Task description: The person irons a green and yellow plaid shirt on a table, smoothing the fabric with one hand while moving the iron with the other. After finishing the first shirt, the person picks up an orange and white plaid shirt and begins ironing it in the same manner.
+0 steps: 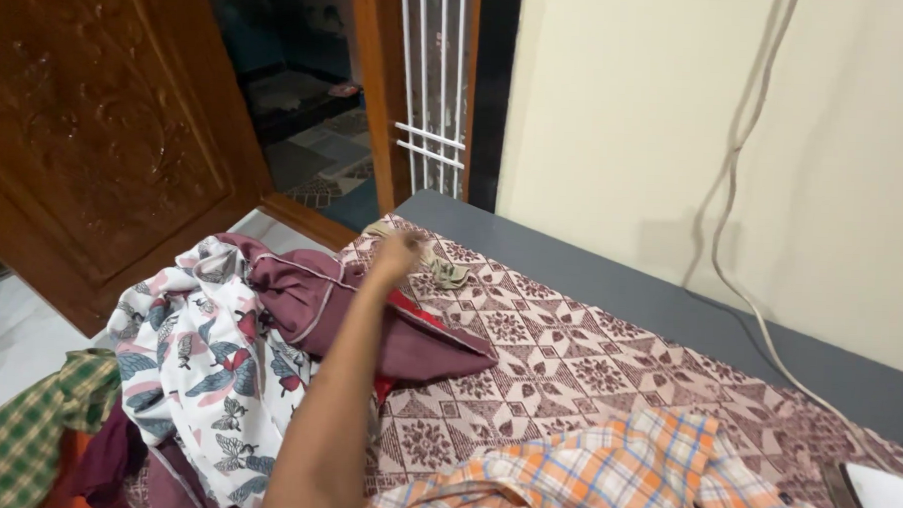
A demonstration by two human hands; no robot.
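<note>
My left hand (396, 254) reaches far across the table, its fingers closed on a small crumpled beige cloth (445, 272) lying on the maroon patterned cover (568, 363). My forearm passes over a maroon garment (315, 294) heaped at the table's left end. Beside that lies a white cloth with a leaf and bird print (217, 371). An orange and blue checked shirt (614, 480) is spread at the near edge. My right hand is out of view.
A white iron (888, 498) sits at the lower right, its cord (739, 184) running up the cream wall. A green checked cloth (15, 434) hangs at the lower left. A carved wooden door (96, 121) stands open beside a window grille (434, 93). The grey tabletop (670, 307) borders the wall.
</note>
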